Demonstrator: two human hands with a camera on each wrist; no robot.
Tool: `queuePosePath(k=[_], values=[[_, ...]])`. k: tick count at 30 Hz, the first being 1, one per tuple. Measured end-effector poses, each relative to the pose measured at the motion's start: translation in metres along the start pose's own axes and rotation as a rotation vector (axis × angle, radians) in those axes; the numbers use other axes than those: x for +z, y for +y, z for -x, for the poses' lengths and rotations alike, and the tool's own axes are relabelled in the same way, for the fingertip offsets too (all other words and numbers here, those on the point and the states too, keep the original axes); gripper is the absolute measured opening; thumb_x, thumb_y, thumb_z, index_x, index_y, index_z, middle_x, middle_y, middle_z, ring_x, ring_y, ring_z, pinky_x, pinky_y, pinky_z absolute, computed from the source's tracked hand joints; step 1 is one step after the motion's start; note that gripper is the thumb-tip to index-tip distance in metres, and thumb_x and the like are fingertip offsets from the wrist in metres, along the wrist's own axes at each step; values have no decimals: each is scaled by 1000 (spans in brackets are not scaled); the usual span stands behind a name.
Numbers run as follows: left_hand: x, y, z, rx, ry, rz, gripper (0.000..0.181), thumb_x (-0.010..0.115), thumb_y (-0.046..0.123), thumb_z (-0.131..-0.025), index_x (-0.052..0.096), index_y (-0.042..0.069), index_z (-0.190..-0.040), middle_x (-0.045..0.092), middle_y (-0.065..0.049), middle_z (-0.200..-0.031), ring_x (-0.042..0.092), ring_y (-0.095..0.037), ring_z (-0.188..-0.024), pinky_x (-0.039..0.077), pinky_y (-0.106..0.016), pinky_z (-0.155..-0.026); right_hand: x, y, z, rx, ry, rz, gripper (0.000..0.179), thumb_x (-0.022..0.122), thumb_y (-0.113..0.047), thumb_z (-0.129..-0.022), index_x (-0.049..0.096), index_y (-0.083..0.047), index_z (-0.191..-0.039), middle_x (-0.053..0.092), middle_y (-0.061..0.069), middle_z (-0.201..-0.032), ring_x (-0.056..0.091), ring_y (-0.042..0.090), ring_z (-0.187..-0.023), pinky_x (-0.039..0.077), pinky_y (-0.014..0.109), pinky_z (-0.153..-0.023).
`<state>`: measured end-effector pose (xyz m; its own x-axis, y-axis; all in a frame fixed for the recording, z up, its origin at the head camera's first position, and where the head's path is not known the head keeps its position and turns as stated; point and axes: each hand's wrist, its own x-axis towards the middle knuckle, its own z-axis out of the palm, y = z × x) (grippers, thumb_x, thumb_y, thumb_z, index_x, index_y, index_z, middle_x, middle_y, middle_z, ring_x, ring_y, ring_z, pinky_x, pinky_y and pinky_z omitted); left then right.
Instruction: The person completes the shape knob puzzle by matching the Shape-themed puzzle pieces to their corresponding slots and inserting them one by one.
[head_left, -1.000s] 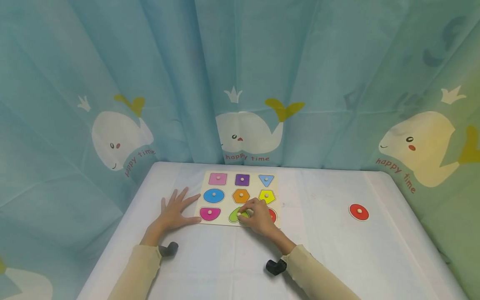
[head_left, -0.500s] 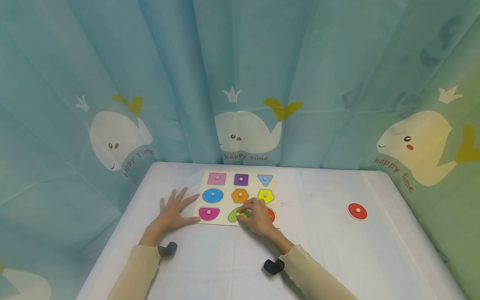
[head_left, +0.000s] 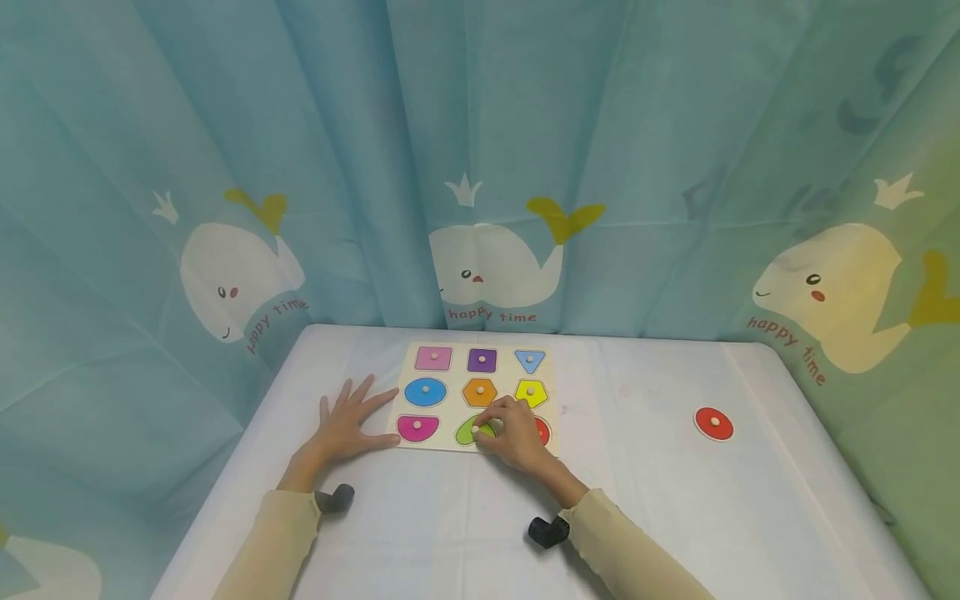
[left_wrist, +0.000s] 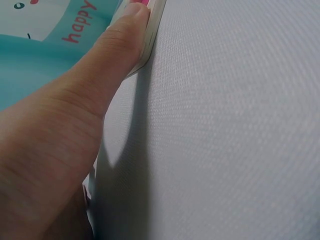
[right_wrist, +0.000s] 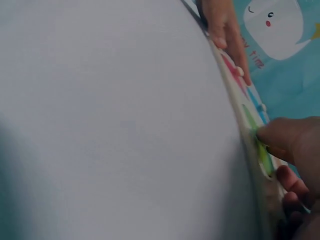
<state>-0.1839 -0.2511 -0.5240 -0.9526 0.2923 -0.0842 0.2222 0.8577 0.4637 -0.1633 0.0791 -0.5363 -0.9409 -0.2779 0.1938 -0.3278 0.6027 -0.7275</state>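
Note:
A knobbed shape puzzle board (head_left: pixel 460 358) lies flat on the table. My left hand (head_left: pixel 345 427) has its fingers spread at the board's left edge; in the left wrist view its thumb (left_wrist: pixel 125 35) rests on the board's corner. My right hand (head_left: pixel 517 437) pinches the small knob of the green puzzle piece (head_left: pixel 465 432) in the front row's middle. That piece sits at its slot, partly hidden by the fingers; whether it is fully seated I cannot tell. Right of it, a red shape (head_left: pixel 543 429) on the board is mostly covered by the hand.
Far right on the white table (head_left: pixel 630 500) lies a loose red round piece (head_left: pixel 714 430) with a knob. Other knobbed pieces on the board include a blue oval (head_left: pixel 417 395), an orange hexagon (head_left: pixel 472 398) and a magenta half-round (head_left: pixel 408 432). A whale-print curtain (head_left: pixel 337 125) hangs behind.
The whole head view has shifted slightly, things appearing a little further left. Both hands keep their places on the board, the right still pinching the green piece's knob.

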Motion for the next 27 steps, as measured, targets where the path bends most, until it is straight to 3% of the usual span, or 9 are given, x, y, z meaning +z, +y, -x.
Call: queuePosePath(k=[10, 17, 27], values=[[0, 2, 2, 7, 6, -1, 91, 78, 63, -79, 47, 25, -156, 19, -23, -168, 1, -57, -151, -7, -83, -108, -22, 0, -1, -40, -134, -93, 26, 83, -19, -88, 76, -11, -111, 70, 2, -108, 59, 21, -100, 52, 37, -87], [0, 2, 2, -5, 4, -11, 91, 78, 63, -79, 46, 26, -156, 19, -22, -168, 1, -56, -152, -7, -82, -109, -44, 2, 2, -26, -130, -152, 34, 80, -18, -91, 71, -11, -122, 68, 5, -112, 62, 20, -94, 54, 28, -76], [1, 2, 1, -9, 6, -17, 92, 77, 65, -78, 46, 26, -156, 20, -22, -168, 1, -56, -152, -7, -83, -109, -80, 13, 5, -4, -114, -158, 54, 80, -17, -91, 55, -11, -140, 66, 9, -113, 64, 17, -89, 58, 26, -79]])
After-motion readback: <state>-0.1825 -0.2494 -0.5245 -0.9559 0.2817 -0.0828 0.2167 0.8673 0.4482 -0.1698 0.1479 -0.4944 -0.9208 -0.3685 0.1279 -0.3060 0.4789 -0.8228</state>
